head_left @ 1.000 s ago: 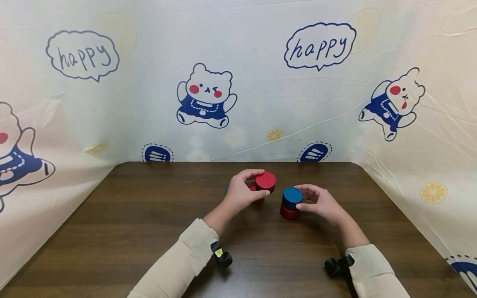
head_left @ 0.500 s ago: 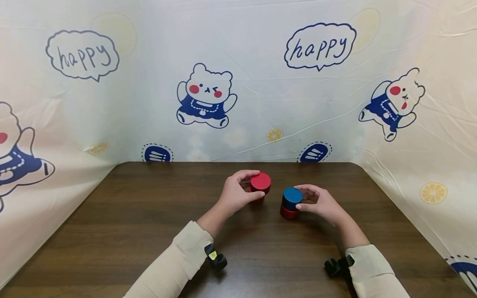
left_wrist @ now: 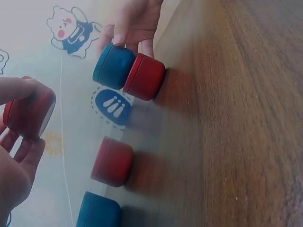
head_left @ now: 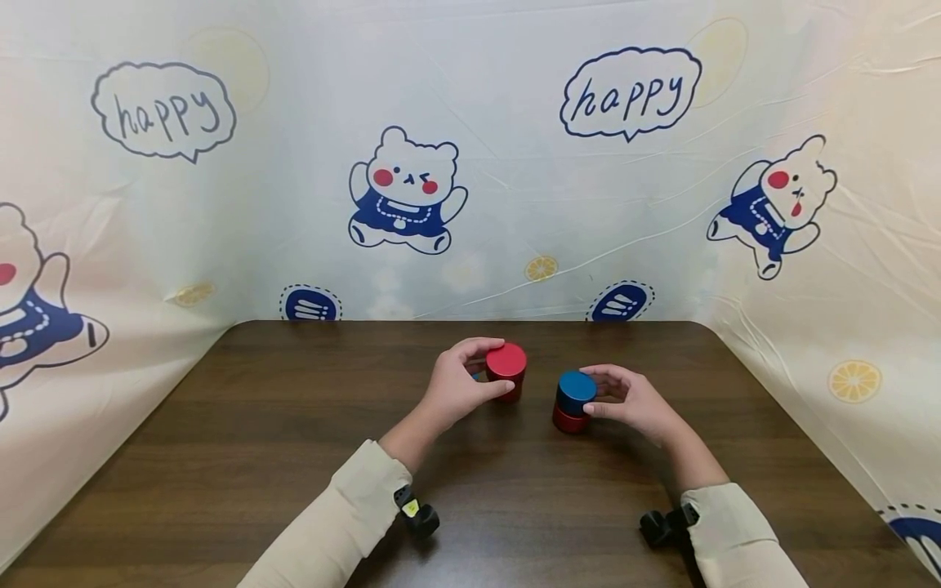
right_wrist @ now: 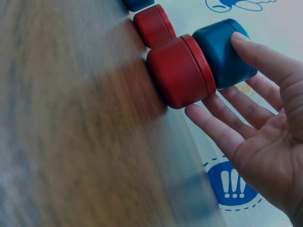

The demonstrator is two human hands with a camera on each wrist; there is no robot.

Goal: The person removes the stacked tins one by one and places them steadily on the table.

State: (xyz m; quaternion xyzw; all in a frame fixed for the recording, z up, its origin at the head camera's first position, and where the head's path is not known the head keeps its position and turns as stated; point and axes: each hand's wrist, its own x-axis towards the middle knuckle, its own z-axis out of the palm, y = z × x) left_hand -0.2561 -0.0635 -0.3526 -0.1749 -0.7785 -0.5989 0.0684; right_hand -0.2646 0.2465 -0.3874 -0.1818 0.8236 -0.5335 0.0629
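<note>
The left hand [head_left: 450, 390] grips the raised red canister [head_left: 506, 359] by its sides, leaving its base free above the table [head_left: 279, 457], while the right hand [head_left: 635, 402], loosely curved, pinches the blue canister [head_left: 577, 390] atop the lower red canister [head_left: 570, 421] to the right, apparently steadying both.

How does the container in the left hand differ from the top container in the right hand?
Colour: the left-hand container is red, the right-hand container blue. Support: the left-hand container is in the air; the right-hand container rests on another red container. Both are round.
</note>
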